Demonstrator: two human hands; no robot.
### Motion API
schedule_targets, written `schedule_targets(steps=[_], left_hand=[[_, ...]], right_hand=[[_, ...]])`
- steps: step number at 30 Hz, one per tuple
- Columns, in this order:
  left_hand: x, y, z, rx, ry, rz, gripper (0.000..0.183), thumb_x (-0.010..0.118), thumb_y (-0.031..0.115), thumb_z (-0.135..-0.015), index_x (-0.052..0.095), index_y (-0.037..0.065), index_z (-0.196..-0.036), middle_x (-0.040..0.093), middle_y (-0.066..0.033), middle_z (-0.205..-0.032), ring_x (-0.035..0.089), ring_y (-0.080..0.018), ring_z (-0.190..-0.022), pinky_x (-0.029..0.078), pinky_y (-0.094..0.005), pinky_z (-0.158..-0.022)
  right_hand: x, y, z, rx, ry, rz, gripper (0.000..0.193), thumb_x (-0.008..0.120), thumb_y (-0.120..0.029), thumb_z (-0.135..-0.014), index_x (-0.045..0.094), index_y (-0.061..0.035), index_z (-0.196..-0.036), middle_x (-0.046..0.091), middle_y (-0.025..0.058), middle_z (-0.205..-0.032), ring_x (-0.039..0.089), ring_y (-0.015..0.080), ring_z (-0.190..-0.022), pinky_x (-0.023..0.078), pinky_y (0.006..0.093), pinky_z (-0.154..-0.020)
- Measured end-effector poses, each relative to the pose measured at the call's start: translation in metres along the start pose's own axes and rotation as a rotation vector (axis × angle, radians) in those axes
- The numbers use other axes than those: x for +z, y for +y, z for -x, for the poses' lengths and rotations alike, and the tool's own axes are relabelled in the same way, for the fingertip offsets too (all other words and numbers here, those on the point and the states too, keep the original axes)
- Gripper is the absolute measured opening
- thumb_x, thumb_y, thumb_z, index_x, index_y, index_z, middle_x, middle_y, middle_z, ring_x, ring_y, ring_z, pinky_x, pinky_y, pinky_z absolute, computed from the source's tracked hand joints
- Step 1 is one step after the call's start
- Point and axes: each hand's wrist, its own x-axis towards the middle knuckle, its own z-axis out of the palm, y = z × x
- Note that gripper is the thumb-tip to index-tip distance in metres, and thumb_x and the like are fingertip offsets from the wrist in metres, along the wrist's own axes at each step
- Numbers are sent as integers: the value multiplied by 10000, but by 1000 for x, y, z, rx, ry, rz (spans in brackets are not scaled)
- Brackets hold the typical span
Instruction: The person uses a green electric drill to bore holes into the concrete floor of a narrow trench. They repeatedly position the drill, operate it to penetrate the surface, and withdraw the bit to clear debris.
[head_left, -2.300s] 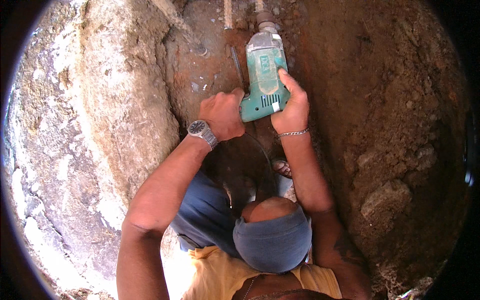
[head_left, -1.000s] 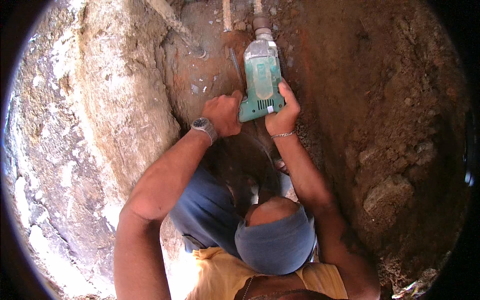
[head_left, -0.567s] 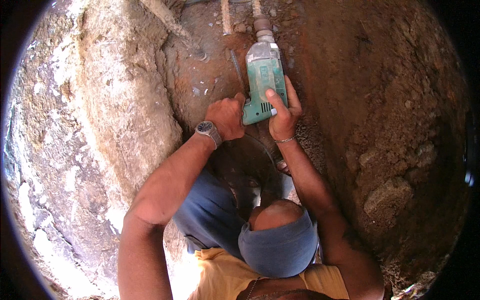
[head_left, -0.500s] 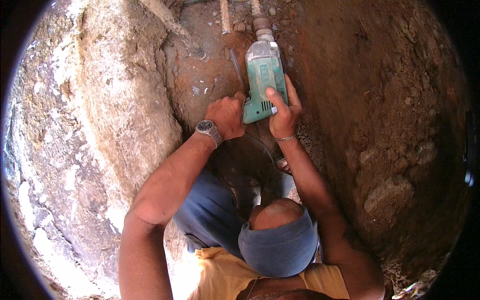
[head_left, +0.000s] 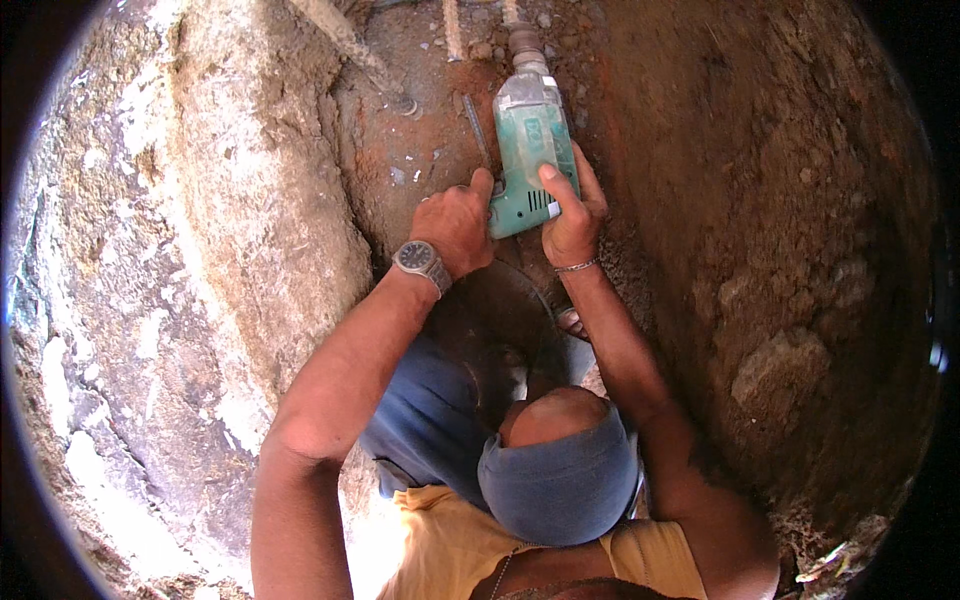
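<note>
A green power drill (head_left: pixel 533 140) with a grey front housing points away from me, its dusty chuck (head_left: pixel 526 45) near the top of the view. From the chuck a pale bit (head_left: pixel 510 12) runs up to the picture's edge; its tip is not visible. My left hand (head_left: pixel 455 222), with a watch on the wrist, is closed around the drill's handle at the rear left, and the fingers mostly hide that handle. On the right side of the drill body, my right hand (head_left: pixel 575 215) grips with its thumb on top and fingers along the side.
A thin metal rod (head_left: pixel 476 128) stands left of the drill. Beyond are a ribbed bar (head_left: pixel 453 30) and a thicker pole (head_left: pixel 350 45). A pale rough wall (head_left: pixel 230 200) rises at left, a brown earth wall (head_left: pixel 760 200) at right. My bent knee (head_left: pixel 555 415) is below.
The drill's rear has shifted slightly up and right in the view, with both hands still on it. The surroundings have shifted a little too.
</note>
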Motion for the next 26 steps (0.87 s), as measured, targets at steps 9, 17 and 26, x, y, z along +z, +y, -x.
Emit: schedule_targets(steps=[9,17,26], left_hand=[[-6,6,9,-32,34,-54,565,785,134,-690,451,61,-1139,719,-198,-889,715,-410,-862,563,-503,-747],[18,11,5,-42,146,-232,645,782,165,-686,416,71,-1208,710,-142,-837,722,-351,-780,542,-472,-653],[1,9,12,-26,176,-164,567,782,166,-709,445,148,-1165,732,-164,-895,727,-375,-777,558,-494,-687]], right_hand=[[10,-10,9,18,42,-12,611,710,-159,-861,521,66,-1396,643,120,-1232,616,210,-1113,471,325,-989],[0,-10,1,134,-29,-179,540,696,-199,-871,569,30,-1343,654,80,-1186,621,197,-1069,477,319,-952],[2,-11,0,134,-30,-111,578,705,-209,-877,544,10,-1388,640,88,-1240,613,201,-1107,470,321,-980]])
